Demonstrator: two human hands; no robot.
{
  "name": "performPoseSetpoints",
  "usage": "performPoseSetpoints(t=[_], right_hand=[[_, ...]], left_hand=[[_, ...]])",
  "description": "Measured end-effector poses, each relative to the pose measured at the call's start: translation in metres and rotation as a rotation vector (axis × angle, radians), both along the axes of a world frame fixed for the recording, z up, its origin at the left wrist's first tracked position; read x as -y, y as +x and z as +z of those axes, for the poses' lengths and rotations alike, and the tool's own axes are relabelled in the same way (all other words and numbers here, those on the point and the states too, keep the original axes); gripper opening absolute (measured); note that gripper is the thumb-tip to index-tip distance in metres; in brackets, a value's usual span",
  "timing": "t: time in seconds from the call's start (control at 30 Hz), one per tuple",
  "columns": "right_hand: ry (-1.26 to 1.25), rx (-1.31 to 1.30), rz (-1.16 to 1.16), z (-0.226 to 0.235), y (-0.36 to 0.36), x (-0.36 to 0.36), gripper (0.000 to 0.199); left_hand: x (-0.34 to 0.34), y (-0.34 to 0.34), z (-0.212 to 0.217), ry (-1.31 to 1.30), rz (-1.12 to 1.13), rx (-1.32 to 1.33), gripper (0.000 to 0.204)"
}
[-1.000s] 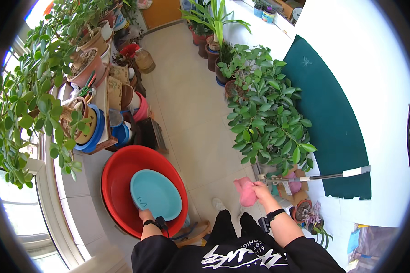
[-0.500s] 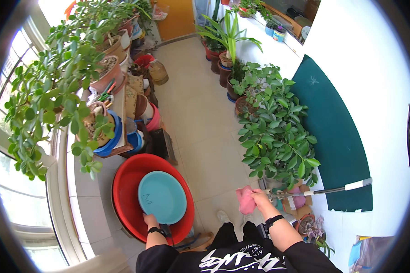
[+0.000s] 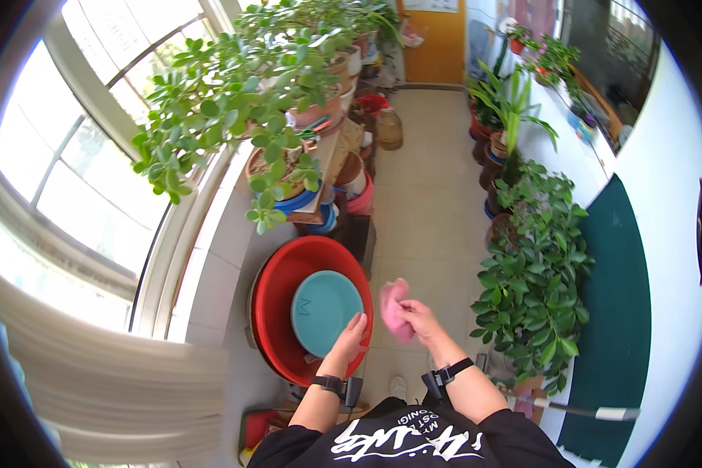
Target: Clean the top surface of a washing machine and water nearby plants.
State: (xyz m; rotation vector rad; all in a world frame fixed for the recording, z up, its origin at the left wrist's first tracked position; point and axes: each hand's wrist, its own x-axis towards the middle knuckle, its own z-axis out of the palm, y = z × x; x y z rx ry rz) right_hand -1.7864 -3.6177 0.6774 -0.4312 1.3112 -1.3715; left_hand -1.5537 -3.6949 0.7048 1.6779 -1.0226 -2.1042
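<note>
My left hand (image 3: 348, 337) grips the near rim of a light blue round basin (image 3: 324, 311) that sits inside a bigger red basin (image 3: 281, 285) on the floor. My right hand (image 3: 418, 318) is closed on a crumpled pink cloth (image 3: 392, 306), held in the air just to the right of the red basin's rim. A dark wristband sits on each of my forearms.
Potted leafy plants (image 3: 234, 101) crowd a shelf along the window at left, with pots and bowls (image 3: 355, 187) stacked beneath. A large bushy plant (image 3: 532, 273) and more pots line the right wall. A pale tiled floor (image 3: 429, 179) runs between them. A long metal handle (image 3: 569, 409) lies lower right.
My view has swung left toward the basins. My right hand has carried the pink cloth from beside the bushy plant over to the basin's rim. My left hand stays on the blue basin.
</note>
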Motion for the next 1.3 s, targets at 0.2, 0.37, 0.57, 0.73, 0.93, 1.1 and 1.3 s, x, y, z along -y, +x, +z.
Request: performPoseSetpoints(t=[0.2, 0.37, 0.57, 0.73, 0.93, 1.1, 1.3], right_hand=[[0.058, 0.5, 0.454, 0.067, 0.042, 0.03, 0.015], [0.066, 0.213, 0.792, 0.024, 0.058, 0.026, 0.024], [-0.245, -0.202, 1.106, 0.002, 0.098, -0.009, 0.028], [-0.495, -0.299, 1.192, 0.013, 0.147, -0.045, 0.027], [-0.357, -0.338, 1.301, 0.056, 0.164, -0.049, 0.015], [-0.163, -0.107, 1.209, 0.073, 0.154, -0.03, 0.022], [0.035, -0.147, 1.056, 0.052, 0.09, 0.041, 0.025]], left_hand=[[-0.024, -0.015, 0.036, 0.166, 0.443, -0.673, 0.073], [-0.063, -0.036, 0.007, 0.015, 0.681, -0.449, 0.045], [-0.138, -0.011, -0.016, -0.321, 0.947, -0.284, 0.047], [-0.199, 0.031, 0.006, -0.549, 0.997, -0.114, 0.048], [-0.271, 0.083, 0.03, -0.399, 1.38, -0.172, 0.042], [-0.271, 0.106, 0.063, -0.211, 1.424, -0.502, 0.028], [-0.186, 0.131, 0.112, -0.355, 1.279, -0.673, 0.041]])
